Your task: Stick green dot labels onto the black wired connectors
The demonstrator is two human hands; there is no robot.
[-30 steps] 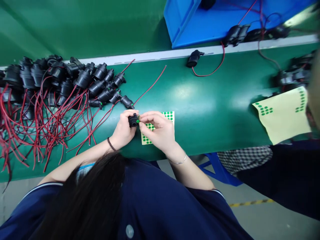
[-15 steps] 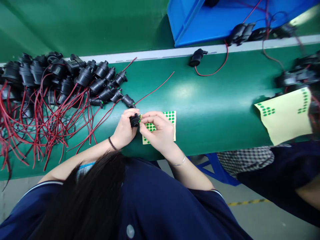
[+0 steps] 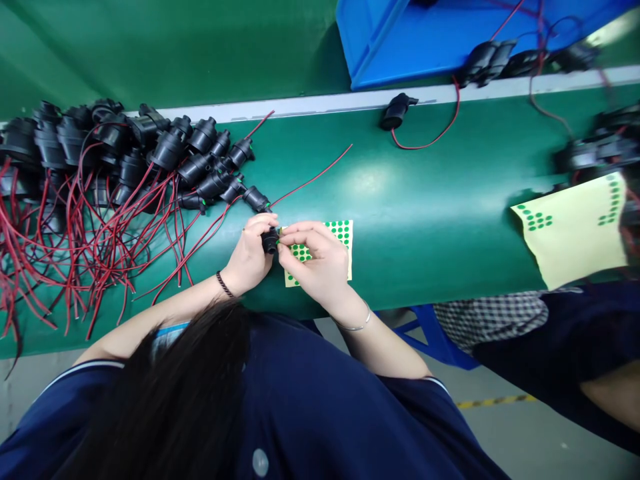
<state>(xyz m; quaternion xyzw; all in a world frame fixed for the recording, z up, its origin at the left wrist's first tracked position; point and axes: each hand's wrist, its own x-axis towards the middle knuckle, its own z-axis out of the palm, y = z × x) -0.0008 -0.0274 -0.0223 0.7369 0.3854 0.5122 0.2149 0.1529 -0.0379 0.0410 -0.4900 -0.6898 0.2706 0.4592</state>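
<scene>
My left hand [image 3: 251, 257] is closed around a small black pump [image 3: 270, 241], hiding part of its body. Close against the pump's right side, my right hand [image 3: 316, 260] has its thumb and forefinger pinched together, with a speck of green at the tips that looks like a green dot sticker [image 3: 279, 243]. Under my right hand lies a pale yellow sheet of green dot stickers [image 3: 343, 233], partly covered by the fingers. Just beyond my left hand, another black pump [image 3: 257, 199] rests on the green table with a green dot on its end.
Many black pumps [image 3: 167, 150] with tangled red and black wires [image 3: 107, 260] are heaped at the left. A single pump [image 3: 397, 112] lies near the back ledge by a blue bin [image 3: 380, 47]. Another sticker sheet [image 3: 575, 233] is at the right, near a seated person [image 3: 550, 347].
The view has shifted very slightly. Both hands keep nearly the same pose at the pump, the right fingertips still pinched against its side.
</scene>
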